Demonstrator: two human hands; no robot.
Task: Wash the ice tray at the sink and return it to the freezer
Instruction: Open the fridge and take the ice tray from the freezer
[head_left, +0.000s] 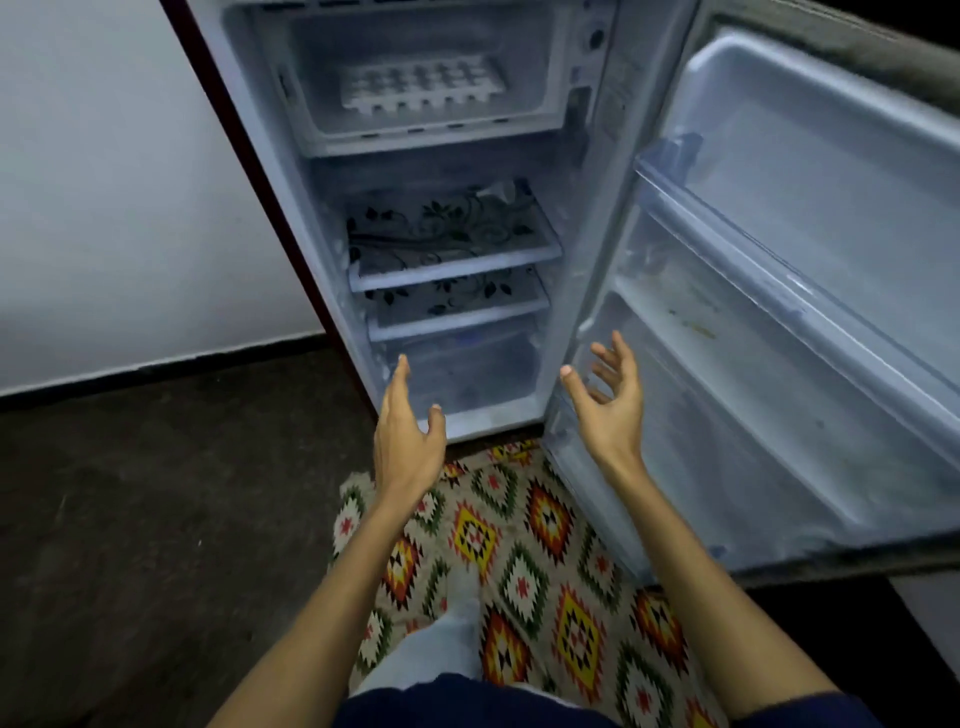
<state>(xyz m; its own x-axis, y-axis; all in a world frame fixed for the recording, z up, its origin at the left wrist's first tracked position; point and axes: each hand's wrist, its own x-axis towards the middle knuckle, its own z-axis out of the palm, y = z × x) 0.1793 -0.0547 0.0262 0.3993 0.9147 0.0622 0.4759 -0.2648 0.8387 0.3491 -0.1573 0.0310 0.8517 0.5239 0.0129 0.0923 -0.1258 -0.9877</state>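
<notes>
Nearest the camera, two bare forearms are stretched forward above a patterned rug (524, 561) with red, yellow and green diamonds, laid on a dark floor (156, 519). A pale trouser leg and dark clothing are seen at the bottom edge. The left hand (408, 426) is held out with fingers straight and thumb apart, and nothing is held in it. The right hand (608, 400) is turned palm inward with fingers spread loosely, and nothing is held in it either. Both hands are raised in front of the lower part of an open fridge (332, 249), apart from each other and from its shelves. The fridge door (810, 291) is swung wide to the right, its racks shown bare. Inside, a clear drawer (467, 369) is seen lowest, then two shelves covered with leaf-printed mats (447, 234). Farthest, at the top, the white ice tray (422, 85) is seen lying flat in the freezer compartment (415, 137). A pale wall (114, 182) is seen to the left.
</notes>
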